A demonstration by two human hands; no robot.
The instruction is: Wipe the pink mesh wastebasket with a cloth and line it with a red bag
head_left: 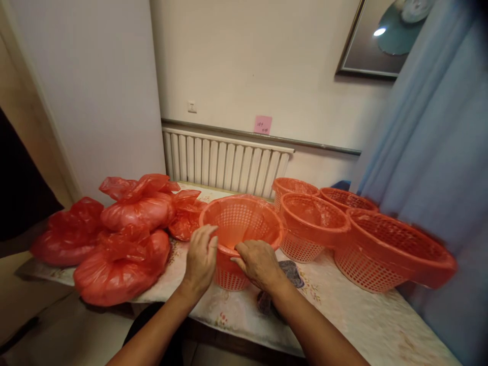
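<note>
An orange plastic basket (244, 219) stands on the table right in front of me. My left hand (201, 259) rests against its near left rim, fingers together and curved along the edge. On the near rim, my right hand (257, 262) has its fingers curled over the lip. Both hands touch the basket's front side. To the left lie several tied red plastic bags (125, 239), bulging and heaped together.
Three more orange baskets (312, 218) (346, 199) (392, 251) sit to the right, and another at the back (292, 187). The table has a pale floral cloth (343, 310). A white radiator (224, 162) runs along the wall; a blue curtain (438, 152) hangs right.
</note>
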